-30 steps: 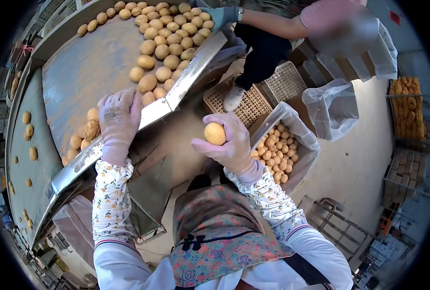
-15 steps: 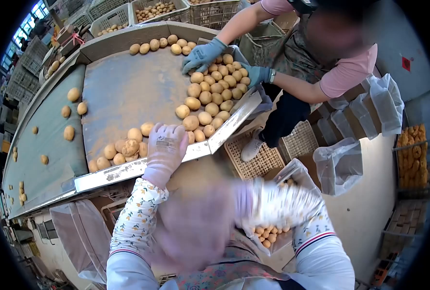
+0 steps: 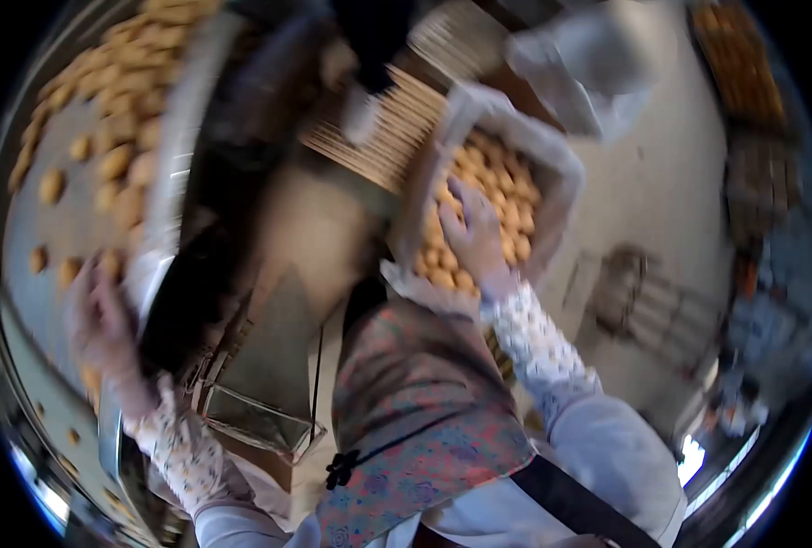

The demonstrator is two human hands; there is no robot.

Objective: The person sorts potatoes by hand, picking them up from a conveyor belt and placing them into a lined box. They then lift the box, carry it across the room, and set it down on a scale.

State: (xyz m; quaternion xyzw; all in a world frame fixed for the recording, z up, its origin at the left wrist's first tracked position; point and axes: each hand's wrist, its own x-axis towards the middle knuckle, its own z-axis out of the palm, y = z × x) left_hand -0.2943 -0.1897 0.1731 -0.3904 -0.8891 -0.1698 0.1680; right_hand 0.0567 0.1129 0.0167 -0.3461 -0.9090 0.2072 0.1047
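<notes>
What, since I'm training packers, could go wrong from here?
The right hand is over potatoes in the box; anything dropped there might bruise them. The left hand is by potatoes near the table's rim, so a careless nudge could roll one off. The liner looks loose and might snag a hand.

A produce-packing area, with potatoes (image 3: pixel 123 164) on a table and a lined box (image 3: pixel 559 173).

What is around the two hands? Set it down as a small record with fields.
left hand: at the table, by loose potatoes; grip too blurred to tell
right hand: over the box, at the heaped potatoes; grip unclear
box lining: pale, sheet-like
beside box: tan crate
clothing: flowered apron
picture: blurred
</notes>
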